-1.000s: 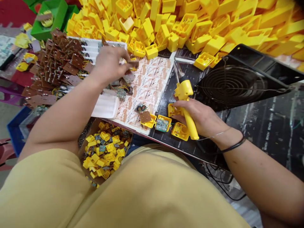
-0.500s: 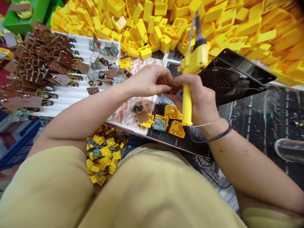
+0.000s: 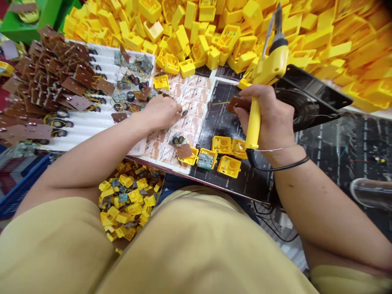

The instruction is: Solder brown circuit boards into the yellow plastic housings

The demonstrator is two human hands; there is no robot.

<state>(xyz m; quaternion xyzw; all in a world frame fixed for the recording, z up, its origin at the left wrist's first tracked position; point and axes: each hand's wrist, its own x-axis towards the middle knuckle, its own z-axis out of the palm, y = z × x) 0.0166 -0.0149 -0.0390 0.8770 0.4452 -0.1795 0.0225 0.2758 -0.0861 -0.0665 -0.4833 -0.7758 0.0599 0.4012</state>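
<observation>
My right hand (image 3: 269, 114) is wrapped round the handle of a yellow soldering gun (image 3: 271, 67), its dark tip pointing up and away. Between that thumb and fingers I also pinch a small brown circuit board (image 3: 239, 104), with thin wires trailing left. My left hand (image 3: 163, 112) is closed, fingers down, over the printed sheet beside the white foam tray (image 3: 88, 130). A small dark round part (image 3: 184, 113) shows at its fingertips; what it grips is mostly hidden. Nearer me lie open yellow cases (image 3: 229, 166), one holding a green board (image 3: 206, 159), and a loose brown board (image 3: 184, 151).
Yellow cases (image 3: 190, 16) are heaped along the back. Brown boards with wired round parts (image 3: 58, 73) pile up on the tray at left. A black fan (image 3: 306, 98) stands right of my right hand. Below the table edge sits a container of yellow cases (image 3: 131, 204).
My hands have moved apart. The left went left toward the tray; the right moved slightly right and up with the soldering gun and the brown circuit board.
</observation>
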